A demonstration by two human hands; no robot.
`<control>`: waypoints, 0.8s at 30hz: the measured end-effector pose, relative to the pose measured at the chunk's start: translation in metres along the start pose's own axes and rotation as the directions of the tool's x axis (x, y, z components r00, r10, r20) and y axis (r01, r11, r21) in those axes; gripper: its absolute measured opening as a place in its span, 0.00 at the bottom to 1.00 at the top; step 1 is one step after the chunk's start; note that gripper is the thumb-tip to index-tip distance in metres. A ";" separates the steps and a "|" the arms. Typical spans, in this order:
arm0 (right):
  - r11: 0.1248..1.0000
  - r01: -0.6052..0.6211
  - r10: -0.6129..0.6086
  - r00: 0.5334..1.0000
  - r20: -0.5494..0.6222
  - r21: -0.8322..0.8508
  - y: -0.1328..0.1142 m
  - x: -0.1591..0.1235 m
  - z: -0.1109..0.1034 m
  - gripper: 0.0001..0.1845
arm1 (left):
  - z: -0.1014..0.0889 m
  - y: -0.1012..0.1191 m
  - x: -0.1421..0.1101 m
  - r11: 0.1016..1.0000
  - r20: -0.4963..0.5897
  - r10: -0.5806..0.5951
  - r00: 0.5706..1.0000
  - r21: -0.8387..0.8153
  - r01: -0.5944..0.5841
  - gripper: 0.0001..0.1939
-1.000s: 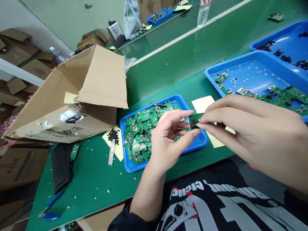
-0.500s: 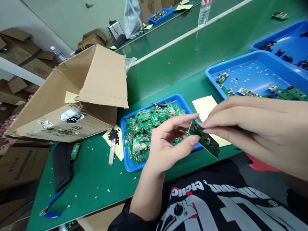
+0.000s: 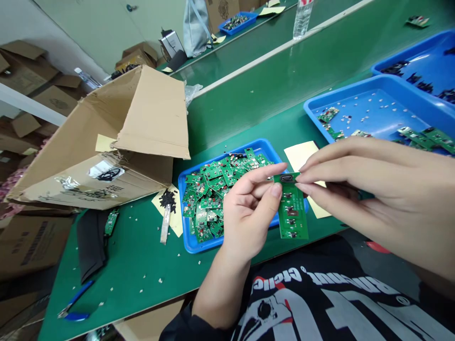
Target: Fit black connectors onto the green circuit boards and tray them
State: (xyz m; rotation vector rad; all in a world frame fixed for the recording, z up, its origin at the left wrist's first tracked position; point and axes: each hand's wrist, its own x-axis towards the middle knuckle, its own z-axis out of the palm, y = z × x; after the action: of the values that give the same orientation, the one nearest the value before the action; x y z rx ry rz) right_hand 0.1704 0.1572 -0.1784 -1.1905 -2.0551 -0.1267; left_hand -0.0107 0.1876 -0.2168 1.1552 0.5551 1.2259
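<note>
A green circuit board (image 3: 293, 215) with a black-rimmed port at its top edge hangs upright between my two hands. My left hand (image 3: 250, 203) pinches its upper left edge between thumb and forefinger. At the upper right corner, my right hand (image 3: 359, 189) grips the same board with its fingertips. Behind my left hand lies a blue tray (image 3: 186, 242) heaped with many small green boards (image 3: 209, 201). A pale yellow paper (image 3: 300, 154) is on the table beyond the held board, partly covered by my right hand.
A large open cardboard box (image 3: 152, 113) stands left of the tray. Black strips (image 3: 168, 200) lie on a yellow paper near it. Blue-handled cutters (image 3: 76, 303) rest at the front left. At right, another blue tray (image 3: 377, 102) holds boards and small white bits.
The board has turned from slanting, with its dark face angled, to hanging upright with its component face toward me. My left thumb and forefinger have shifted slightly left; my right hand is nearly unmoved.
</note>
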 end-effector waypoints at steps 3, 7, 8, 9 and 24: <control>0.999 -0.005 0.005 1.000 0.002 -0.050 -0.003 -0.003 0.001 0.09 | 0.004 0.001 0.000 1.000 -0.062 -0.005 0.998 0.015 0.006 0.06; 0.999 0.043 -0.043 0.999 0.010 -0.003 -0.004 -0.002 0.004 0.07 | 0.008 0.004 0.000 0.999 -0.100 -0.014 0.995 0.046 0.019 0.09; 0.999 0.053 -0.054 0.999 0.007 0.007 -0.004 -0.001 0.005 0.07 | 0.008 0.004 -0.001 0.998 -0.110 -0.019 0.994 0.061 0.026 0.10; 0.998 0.059 -0.059 0.998 0.004 0.011 -0.003 -0.001 0.006 0.07 | 0.008 0.004 -0.001 0.997 -0.121 -0.019 0.992 0.077 0.029 0.11; 0.997 0.042 -0.045 0.998 -0.045 -0.067 -0.004 -0.001 0.007 0.05 | 0.008 0.000 -0.002 0.975 -0.146 0.177 0.973 0.160 -0.153 0.08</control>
State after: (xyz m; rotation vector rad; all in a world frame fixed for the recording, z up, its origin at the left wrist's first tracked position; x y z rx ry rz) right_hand 0.1642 0.1569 -0.1832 -1.1725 -2.0500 -0.2430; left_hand -0.0046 0.1825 -0.2149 1.2549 0.6901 1.4491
